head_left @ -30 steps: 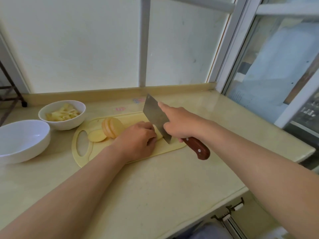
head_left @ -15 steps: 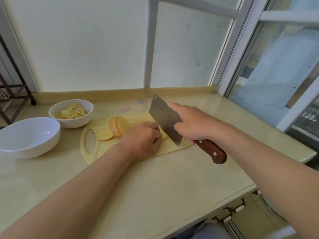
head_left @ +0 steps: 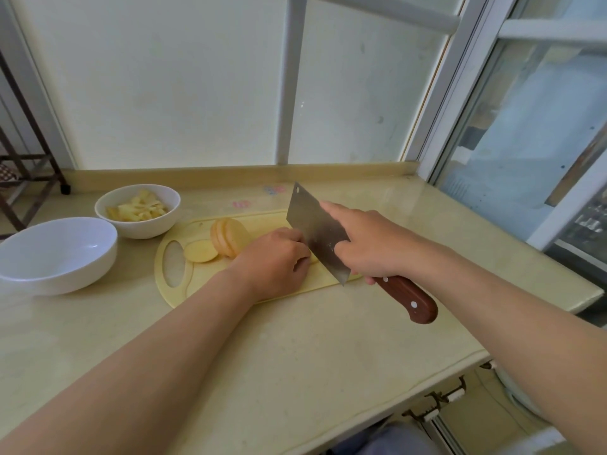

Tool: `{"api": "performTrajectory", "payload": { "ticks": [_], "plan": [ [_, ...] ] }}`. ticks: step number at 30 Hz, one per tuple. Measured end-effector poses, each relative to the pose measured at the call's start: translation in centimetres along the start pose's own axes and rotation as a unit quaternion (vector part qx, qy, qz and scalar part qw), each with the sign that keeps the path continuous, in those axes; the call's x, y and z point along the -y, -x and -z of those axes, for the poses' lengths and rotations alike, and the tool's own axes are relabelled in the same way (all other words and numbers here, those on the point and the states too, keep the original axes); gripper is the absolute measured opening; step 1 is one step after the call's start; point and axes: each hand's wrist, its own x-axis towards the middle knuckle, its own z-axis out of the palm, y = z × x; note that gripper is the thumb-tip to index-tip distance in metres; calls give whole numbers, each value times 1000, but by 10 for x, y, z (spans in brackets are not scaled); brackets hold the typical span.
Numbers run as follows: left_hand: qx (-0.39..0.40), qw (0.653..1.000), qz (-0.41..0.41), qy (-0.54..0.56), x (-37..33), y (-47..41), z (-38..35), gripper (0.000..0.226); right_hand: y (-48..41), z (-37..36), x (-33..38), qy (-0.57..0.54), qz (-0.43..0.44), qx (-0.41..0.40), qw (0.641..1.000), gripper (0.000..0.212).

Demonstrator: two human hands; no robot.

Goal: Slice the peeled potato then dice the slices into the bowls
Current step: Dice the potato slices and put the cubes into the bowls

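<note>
On the pale yellow cutting board (head_left: pixel 197 290) stands a leaning stack of potato slices (head_left: pixel 230 237), with one slice (head_left: pixel 200 251) lying flat beside it. My left hand (head_left: pixel 274 262) is curled over potato pieces on the board, which it hides almost fully. My right hand (head_left: pixel 371 247) grips a cleaver (head_left: pixel 317 229) by its wooden handle (head_left: pixel 409 298), forefinger stretched along the blade. The blade stands right against my left knuckles, edge down at the board.
A small white bowl (head_left: pixel 138 210) with cut potato stands left of the board at the back. A larger white bowl (head_left: pixel 56 252) sits in front of it. The counter (head_left: pixel 295 349) ends at a window sill behind and a drop at the right.
The cleaver and both hands keep nearly the same pose at the board; the blade has shifted slightly. The view has drifted a little.
</note>
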Motion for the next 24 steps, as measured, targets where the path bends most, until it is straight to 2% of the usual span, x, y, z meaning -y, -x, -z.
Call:
{"api": "performTrajectory", "payload": {
  "ticks": [7, 13, 16, 24],
  "plan": [
    [-3, 1000, -9, 2, 0, -1, 0, 27, 10, 2, 1, 45, 3, 20, 999, 79],
    [-10, 1000, -20, 15, 3, -2, -2, 37, -16, -9, 16, 81, -3, 16, 997, 79],
    [-13, 1000, -20, 12, 2, -1, -1, 33, -30, -11, 19, 65, -8, 11, 998, 85],
    [-16, 1000, -20, 12, 0, 1, 3, 22, 0, -10, 1, 31, -19, 29, 999, 77]
  ]
}}
